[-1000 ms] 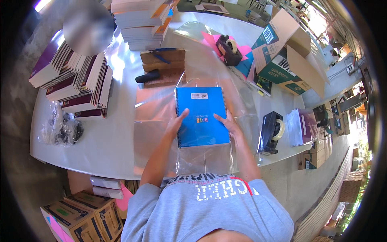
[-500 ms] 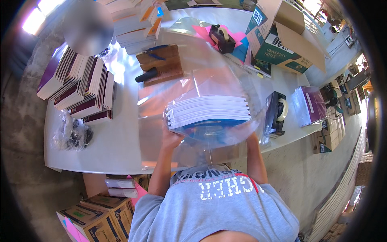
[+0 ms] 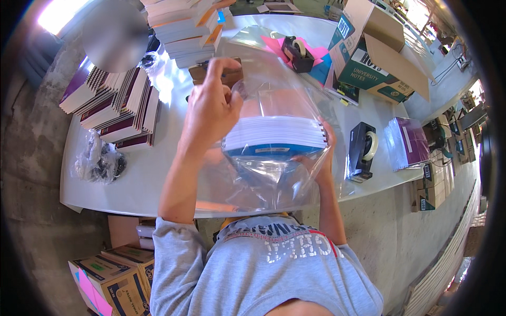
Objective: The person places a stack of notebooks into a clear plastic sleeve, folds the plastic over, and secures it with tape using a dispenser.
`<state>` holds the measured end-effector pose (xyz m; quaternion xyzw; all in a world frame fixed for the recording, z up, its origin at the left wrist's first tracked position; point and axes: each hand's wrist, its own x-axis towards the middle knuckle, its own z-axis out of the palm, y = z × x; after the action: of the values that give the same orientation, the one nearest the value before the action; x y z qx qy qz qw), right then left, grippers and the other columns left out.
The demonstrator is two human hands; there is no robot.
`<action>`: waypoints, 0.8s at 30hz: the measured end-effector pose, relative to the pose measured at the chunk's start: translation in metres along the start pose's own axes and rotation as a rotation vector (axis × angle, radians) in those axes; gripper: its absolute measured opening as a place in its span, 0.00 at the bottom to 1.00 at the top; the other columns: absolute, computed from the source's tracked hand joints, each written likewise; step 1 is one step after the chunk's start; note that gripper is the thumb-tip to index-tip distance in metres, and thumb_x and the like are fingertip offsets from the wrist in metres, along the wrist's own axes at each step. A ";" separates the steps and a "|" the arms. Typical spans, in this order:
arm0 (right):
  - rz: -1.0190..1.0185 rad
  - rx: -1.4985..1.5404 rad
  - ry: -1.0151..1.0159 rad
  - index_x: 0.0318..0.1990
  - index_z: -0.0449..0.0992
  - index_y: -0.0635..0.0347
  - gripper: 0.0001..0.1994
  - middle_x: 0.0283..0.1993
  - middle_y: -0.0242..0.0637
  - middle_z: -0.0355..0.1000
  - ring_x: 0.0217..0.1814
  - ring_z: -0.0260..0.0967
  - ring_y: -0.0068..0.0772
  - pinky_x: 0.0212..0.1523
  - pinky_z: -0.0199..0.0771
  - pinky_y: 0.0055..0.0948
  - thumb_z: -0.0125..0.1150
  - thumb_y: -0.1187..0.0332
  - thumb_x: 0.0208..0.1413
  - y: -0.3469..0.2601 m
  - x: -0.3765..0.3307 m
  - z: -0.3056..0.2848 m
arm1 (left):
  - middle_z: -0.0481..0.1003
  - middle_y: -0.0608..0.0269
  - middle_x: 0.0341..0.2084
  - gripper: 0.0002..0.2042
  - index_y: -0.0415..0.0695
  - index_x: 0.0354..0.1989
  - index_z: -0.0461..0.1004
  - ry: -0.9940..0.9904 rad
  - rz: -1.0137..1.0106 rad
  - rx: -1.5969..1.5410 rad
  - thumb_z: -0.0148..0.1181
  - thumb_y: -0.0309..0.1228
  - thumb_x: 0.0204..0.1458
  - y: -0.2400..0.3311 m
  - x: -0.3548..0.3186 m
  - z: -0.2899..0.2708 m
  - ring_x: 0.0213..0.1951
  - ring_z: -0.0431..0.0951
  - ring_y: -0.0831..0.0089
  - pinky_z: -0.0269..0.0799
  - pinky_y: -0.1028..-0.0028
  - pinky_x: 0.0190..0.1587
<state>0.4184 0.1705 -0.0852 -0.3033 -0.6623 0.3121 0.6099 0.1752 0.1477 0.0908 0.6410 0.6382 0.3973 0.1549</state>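
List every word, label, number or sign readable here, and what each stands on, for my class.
Wording isn't copied here; print stands on:
Open green-and-brown carton: large, legible lettering; smallest lines blurred.
Grey T-shirt: large white lettering, smaller dark lettering above.
Brown carton, lower left: dark printing, partly legible.
Blue spiral notebooks: white label, too small to read.
Stacked cartons, right: print mostly too small.

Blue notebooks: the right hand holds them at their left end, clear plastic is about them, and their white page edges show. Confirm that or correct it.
Wrong end: the head view shows the right hand holding the blue notebooks at their right end. The rest stands: clear plastic is about them, and their white page edges show.
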 end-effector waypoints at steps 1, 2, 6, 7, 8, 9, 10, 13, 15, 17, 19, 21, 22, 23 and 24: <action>-0.072 -0.148 -0.035 0.62 0.52 0.57 0.48 0.65 0.48 0.50 0.66 0.51 0.44 0.62 0.56 0.38 0.78 0.64 0.32 0.001 0.002 -0.001 | 0.71 0.60 0.09 0.20 0.44 0.51 0.60 0.076 0.024 -0.070 0.51 0.25 0.47 0.004 0.002 -0.003 0.17 0.76 0.64 0.70 0.65 0.28; -0.064 -0.141 -0.026 0.61 0.54 0.57 0.47 0.64 0.49 0.50 0.66 0.52 0.44 0.62 0.56 0.37 0.78 0.61 0.32 0.006 0.001 -0.008 | 0.75 0.53 0.20 0.23 0.44 0.54 0.57 -0.001 -0.175 -0.214 0.51 0.24 0.47 0.015 0.001 -0.007 0.27 0.79 0.63 0.74 0.67 0.32; -0.120 -0.217 0.039 0.55 0.64 0.58 0.37 0.65 0.46 0.51 0.63 0.57 0.41 0.62 0.57 0.38 0.76 0.60 0.35 0.001 0.002 -0.015 | 0.70 0.52 0.41 0.29 0.43 0.57 0.55 0.295 0.435 -0.635 0.62 0.29 0.46 -0.046 -0.039 -0.008 0.45 0.72 0.62 0.66 0.64 0.50; -0.113 -0.217 0.052 0.55 0.64 0.58 0.37 0.65 0.46 0.51 0.63 0.57 0.41 0.62 0.57 0.38 0.76 0.60 0.35 -0.004 0.003 -0.017 | 0.69 0.51 0.43 0.31 0.43 0.57 0.57 0.237 0.510 -0.409 0.64 0.30 0.44 -0.069 -0.052 -0.011 0.47 0.72 0.60 0.64 0.63 0.52; -0.135 -0.254 0.029 0.54 0.65 0.58 0.37 0.65 0.46 0.52 0.62 0.58 0.42 0.62 0.57 0.39 0.76 0.60 0.34 -0.012 0.006 -0.017 | 0.69 0.51 0.46 0.32 0.43 0.57 0.60 0.198 0.596 -0.186 0.66 0.31 0.42 -0.093 -0.065 -0.014 0.49 0.71 0.57 0.63 0.61 0.55; -0.154 -0.285 0.002 0.52 0.67 0.58 0.36 0.64 0.46 0.54 0.61 0.59 0.43 0.62 0.57 0.40 0.77 0.59 0.33 -0.018 0.008 -0.012 | 0.70 0.52 0.46 0.33 0.43 0.56 0.62 0.156 0.576 0.144 0.69 0.32 0.39 -0.102 -0.074 -0.017 0.48 0.71 0.57 0.63 0.60 0.54; -0.101 -0.131 0.030 0.47 0.71 0.59 0.32 0.61 0.47 0.59 0.63 0.58 0.44 0.61 0.58 0.40 0.76 0.58 0.32 -0.022 0.010 -0.008 | 0.70 0.52 0.46 0.33 0.43 0.56 0.62 0.149 0.576 0.149 0.69 0.32 0.39 -0.114 -0.075 -0.008 0.48 0.71 0.57 0.63 0.60 0.54; -0.140 -0.019 -0.095 0.40 0.77 0.60 0.26 0.57 0.44 0.65 0.64 0.57 0.46 0.61 0.58 0.40 0.77 0.59 0.31 -0.016 0.024 -0.015 | 0.72 0.56 0.45 0.37 0.44 0.53 0.67 0.067 0.625 0.140 0.75 0.33 0.29 -0.127 -0.069 0.023 0.49 0.72 0.58 0.68 0.58 0.51; -0.130 -0.038 -0.094 0.38 0.78 0.60 0.24 0.56 0.43 0.68 0.65 0.55 0.46 0.61 0.57 0.40 0.77 0.60 0.30 -0.020 0.029 -0.017 | 0.72 0.59 0.46 0.40 0.44 0.56 0.65 0.091 0.887 0.384 0.76 0.36 0.28 -0.115 -0.049 0.018 0.50 0.72 0.60 0.68 0.58 0.50; -0.047 -0.019 -0.074 0.39 0.79 0.59 0.24 0.58 0.43 0.66 0.66 0.55 0.45 0.62 0.56 0.41 0.77 0.61 0.30 -0.026 0.028 -0.013 | 0.72 0.59 0.47 0.40 0.45 0.56 0.65 0.026 0.785 0.202 0.75 0.37 0.29 -0.110 -0.040 0.026 0.50 0.72 0.60 0.67 0.58 0.50; -0.019 -0.123 -0.049 0.39 0.79 0.58 0.24 0.58 0.43 0.66 0.66 0.55 0.45 0.62 0.56 0.41 0.77 0.62 0.29 -0.029 0.020 -0.015 | 0.72 0.60 0.47 0.40 0.46 0.56 0.64 -0.049 0.684 0.019 0.75 0.38 0.30 -0.114 -0.031 0.035 0.50 0.72 0.60 0.67 0.59 0.51; 0.011 -0.209 -0.010 0.40 0.79 0.58 0.24 0.59 0.43 0.66 0.66 0.55 0.45 0.63 0.56 0.41 0.77 0.63 0.29 -0.027 0.014 -0.015 | 0.72 0.60 0.48 0.41 0.46 0.58 0.62 0.186 0.867 -0.156 0.74 0.41 0.32 -0.124 -0.035 0.041 0.49 0.73 0.64 0.66 0.60 0.50; -0.009 -0.201 0.029 0.40 0.79 0.57 0.25 0.58 0.44 0.66 0.66 0.56 0.45 0.63 0.56 0.41 0.77 0.64 0.28 -0.023 0.011 -0.015 | 0.74 0.65 0.46 0.33 0.48 0.53 0.69 0.226 0.841 -0.212 0.72 0.40 0.35 -0.133 -0.041 0.048 0.49 0.74 0.69 0.64 0.60 0.53; -0.025 -0.201 0.068 0.41 0.79 0.57 0.26 0.58 0.44 0.66 0.66 0.56 0.46 0.63 0.56 0.41 0.78 0.65 0.27 -0.021 0.008 -0.015 | 0.74 0.65 0.46 0.33 0.48 0.53 0.69 0.210 0.845 -0.227 0.72 0.40 0.35 -0.133 -0.040 0.048 0.49 0.74 0.69 0.64 0.60 0.53; -0.015 -0.214 0.082 0.41 0.79 0.57 0.26 0.58 0.44 0.66 0.66 0.56 0.46 0.63 0.56 0.41 0.78 0.65 0.27 -0.021 0.007 -0.014 | 0.75 0.67 0.45 0.28 0.51 0.49 0.72 0.147 0.896 -0.089 0.72 0.39 0.35 -0.132 -0.039 0.048 0.48 0.75 0.71 0.62 0.58 0.54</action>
<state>0.4318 0.1638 -0.0635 -0.3741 -0.6685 0.2223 0.6031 0.1225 0.1441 -0.0449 0.8169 0.2894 0.4964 -0.0506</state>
